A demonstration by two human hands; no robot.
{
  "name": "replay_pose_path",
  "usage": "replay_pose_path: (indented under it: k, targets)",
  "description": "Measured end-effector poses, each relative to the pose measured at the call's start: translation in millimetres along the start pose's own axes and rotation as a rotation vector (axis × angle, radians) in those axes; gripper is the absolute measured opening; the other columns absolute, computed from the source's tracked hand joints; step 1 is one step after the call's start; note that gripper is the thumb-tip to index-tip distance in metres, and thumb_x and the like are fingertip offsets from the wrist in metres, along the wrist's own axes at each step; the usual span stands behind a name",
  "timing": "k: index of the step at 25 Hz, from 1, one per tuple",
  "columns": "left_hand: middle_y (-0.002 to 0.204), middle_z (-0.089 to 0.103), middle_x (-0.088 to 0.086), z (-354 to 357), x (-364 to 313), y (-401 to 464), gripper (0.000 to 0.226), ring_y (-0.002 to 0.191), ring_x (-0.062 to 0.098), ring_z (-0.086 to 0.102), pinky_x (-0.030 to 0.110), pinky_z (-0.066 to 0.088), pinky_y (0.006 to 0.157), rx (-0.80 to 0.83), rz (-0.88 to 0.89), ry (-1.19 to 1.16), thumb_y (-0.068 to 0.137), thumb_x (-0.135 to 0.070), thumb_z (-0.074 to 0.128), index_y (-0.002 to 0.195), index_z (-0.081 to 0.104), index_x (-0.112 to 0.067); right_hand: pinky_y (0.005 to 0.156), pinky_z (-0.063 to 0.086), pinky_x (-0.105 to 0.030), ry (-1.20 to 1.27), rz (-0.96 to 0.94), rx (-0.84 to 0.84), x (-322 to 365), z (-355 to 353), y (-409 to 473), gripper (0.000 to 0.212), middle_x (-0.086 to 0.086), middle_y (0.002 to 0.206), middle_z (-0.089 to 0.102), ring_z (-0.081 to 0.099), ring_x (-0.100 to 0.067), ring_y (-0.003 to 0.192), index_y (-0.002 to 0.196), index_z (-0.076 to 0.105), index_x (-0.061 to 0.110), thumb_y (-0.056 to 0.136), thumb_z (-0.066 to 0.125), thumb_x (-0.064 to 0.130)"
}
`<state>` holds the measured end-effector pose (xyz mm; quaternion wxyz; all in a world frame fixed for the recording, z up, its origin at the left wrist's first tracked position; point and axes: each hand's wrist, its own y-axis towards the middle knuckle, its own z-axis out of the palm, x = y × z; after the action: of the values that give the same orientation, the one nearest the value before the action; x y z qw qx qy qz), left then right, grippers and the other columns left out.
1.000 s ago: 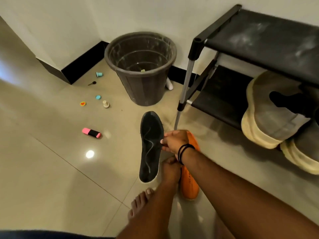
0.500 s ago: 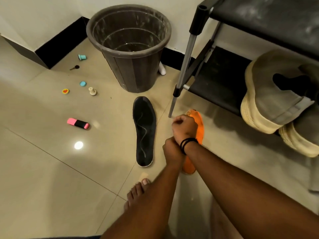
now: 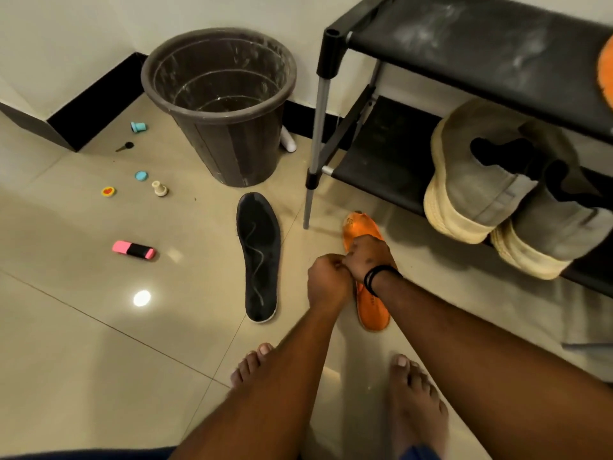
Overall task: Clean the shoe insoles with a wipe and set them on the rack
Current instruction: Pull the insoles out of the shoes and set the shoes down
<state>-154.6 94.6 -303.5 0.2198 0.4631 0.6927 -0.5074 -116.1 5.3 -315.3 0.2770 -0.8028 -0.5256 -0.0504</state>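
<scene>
While the black insole (image 3: 260, 257) is lying flat on the floor (image 3: 83, 343) just left of both hands, the left hand (image 3: 326, 283) and right hand (image 3: 366, 258) are meeting knuckle to knuckle, fingers curled; whether they are pinching anything cannot be told. Under the right hand the orange insole (image 3: 371, 303) is lying on the floor, beside the rack (image 3: 464, 41) leg.

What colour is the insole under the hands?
Orange, seen in the head view.
</scene>
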Motion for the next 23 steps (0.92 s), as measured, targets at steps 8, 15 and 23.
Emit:
replay_pose_path:
  k: [8,15,23]
  targets:
    - [0.082,0.071,0.001,-20.1,-103.1,-58.0,0.020,0.084,0.018,0.067,0.037,0.056,0.076,-0.517,0.255,-0.574,0.094,-0.033,0.063,0.080,0.072,-0.021,0.080,0.047,-0.033,-0.142,-0.464,0.173,48.7,-126.3,-66.0,0.015,-0.013,0.108,0.068,0.062,-0.029,0.100,0.101,0.063,0.012,0.096,0.052,0.021]
    - [0.073,0.069,0.000,-30.4,-232.0,-162.2,0.024,0.073,0.011,0.067,0.025,0.049,0.064,-0.374,0.676,-0.639,0.094,-0.029,0.065,0.077,0.072,-0.013,0.048,0.046,-0.018,-0.021,-0.578,-0.003,37.8,-289.1,-158.2,0.019,0.001,0.068,0.064,0.062,-0.004,0.051,0.077,0.055,0.018,0.091,0.059,0.005]
    - [0.073,0.071,0.003,58.4,-301.4,-182.8,0.021,0.073,0.020,0.069,0.037,0.054,0.066,-0.028,0.964,-0.089,0.090,-0.022,0.063,0.075,0.072,-0.010,0.072,0.061,-0.037,0.123,-0.096,-0.500,-90.8,-397.5,-150.9,0.006,-0.015,0.079,0.072,0.073,-0.030,0.077,0.080,0.070,0.003,0.080,0.065,0.005]
